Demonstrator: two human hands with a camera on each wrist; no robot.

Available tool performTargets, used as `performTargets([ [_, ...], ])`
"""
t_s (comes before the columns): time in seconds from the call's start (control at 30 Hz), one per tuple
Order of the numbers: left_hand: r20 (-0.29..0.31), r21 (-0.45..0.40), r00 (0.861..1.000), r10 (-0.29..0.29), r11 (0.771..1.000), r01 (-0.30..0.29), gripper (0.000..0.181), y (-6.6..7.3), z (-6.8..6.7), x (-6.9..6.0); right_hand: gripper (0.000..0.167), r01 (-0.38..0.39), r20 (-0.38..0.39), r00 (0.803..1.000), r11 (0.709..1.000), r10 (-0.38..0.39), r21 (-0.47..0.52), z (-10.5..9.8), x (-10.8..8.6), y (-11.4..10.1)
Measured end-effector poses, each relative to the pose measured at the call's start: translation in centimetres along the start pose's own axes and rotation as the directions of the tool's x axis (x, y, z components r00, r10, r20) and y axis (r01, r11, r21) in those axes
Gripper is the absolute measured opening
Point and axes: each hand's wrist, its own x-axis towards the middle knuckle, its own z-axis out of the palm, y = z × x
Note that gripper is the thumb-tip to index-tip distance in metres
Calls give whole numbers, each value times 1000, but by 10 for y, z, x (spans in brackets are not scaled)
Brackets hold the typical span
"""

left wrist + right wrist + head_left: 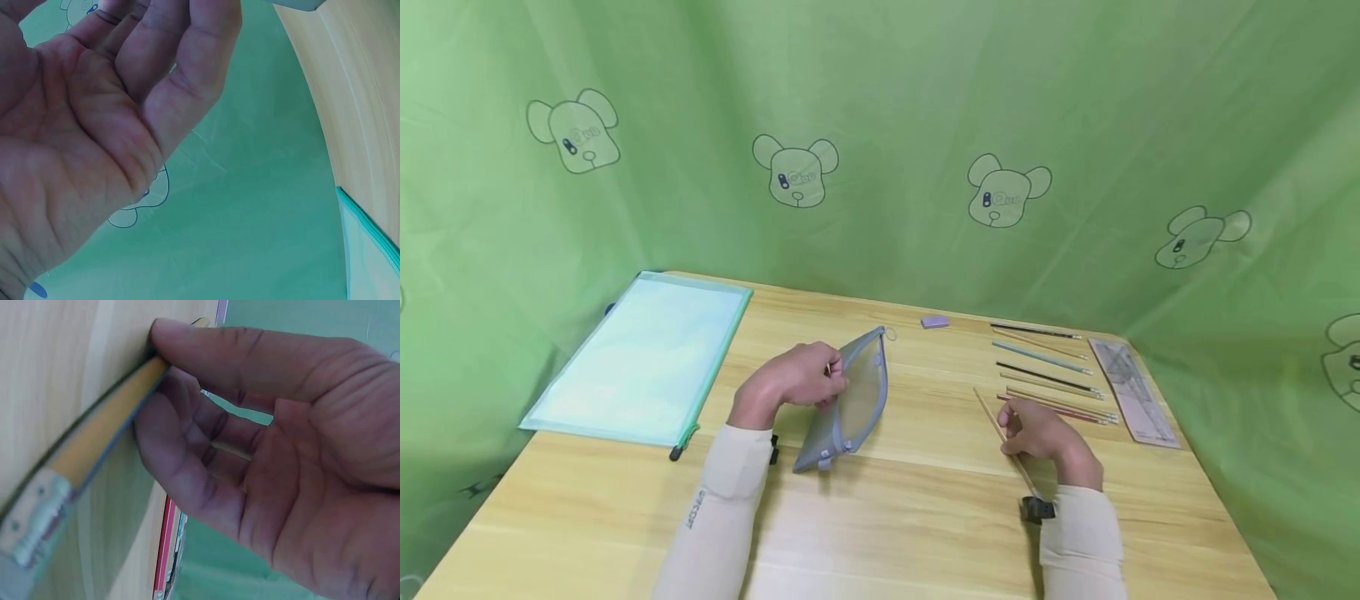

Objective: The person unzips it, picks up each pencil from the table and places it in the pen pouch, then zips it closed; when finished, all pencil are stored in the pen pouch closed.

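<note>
My left hand pinches the near side of a grey-blue zip pencil pouch, which stands tilted with its mouth gaping to the right. In the left wrist view this hand's fingers curl upward, and their tips are out of the frame. Over the table, my right hand pinches a yellow pencil between thumb and fingers. The right wrist view shows that pencil close up, its metal ferrule and eraser end toward the camera. Just beyond the right hand lies a row of several pencils, among them a light blue one.
A purple eraser lies near the table's back edge. To the right of the pencils is a clear ruler set in a pinkish sleeve. A teal-edged zip folder covers the table's left side. Green curtain surrounds the table.
</note>
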Motion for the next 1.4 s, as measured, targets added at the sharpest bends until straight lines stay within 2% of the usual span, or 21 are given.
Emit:
performTargets([
  [0.13, 2, 8, 1000, 5, 1000, -5, 23, 0, 1, 0, 33, 18, -13, 1000, 999, -19, -31, 6, 4, -9],
  [0.3, -1, 22, 1000, 15, 1000, -15, 24, 1, 2, 1, 30, 3, -18, 1000, 999, -3, -39, 16, 10, -23],
  [0.57, 11, 43, 1000, 23, 999, -24, 28, 4, 5, 3, 29, 49, -23, 999, 995, -47, 92, 27, 17, -38],
  [0.67, 15, 53, 1000, 20, 998, -21, 33, 5, 6, 4, 32, 87, -37, 996, 972, -81, 219, 23, 15, -46],
  [0.8, 15, 66, 1000, 23, 998, -24, 36, 7, 7, 4, 40, 161, -27, 986, 898, -164, 410, 15, 11, -61],
  [0.9, 14, 65, 999, 30, 997, -31, 37, 8, 8, 4, 43, 199, 5, 973, 853, -230, 483, 11, 8, -72],
  [0.97, 8, 66, 999, 40, 997, -41, 37, 9, 10, 6, 43, 209, 38, 964, 839, -263, 503, 12, 6, -78],
  [1.13, -6, 69, 997, 73, 995, -72, 36, 13, 16, 9, 40, 188, 102, 955, 837, -277, 514, 18, 6, -91],
  [1.4, 48, 100, 987, 151, 983, -155, 39, 24, 29, 13, 34, 135, 39, 983, 844, -181, 519, 33, 14, -100],
])
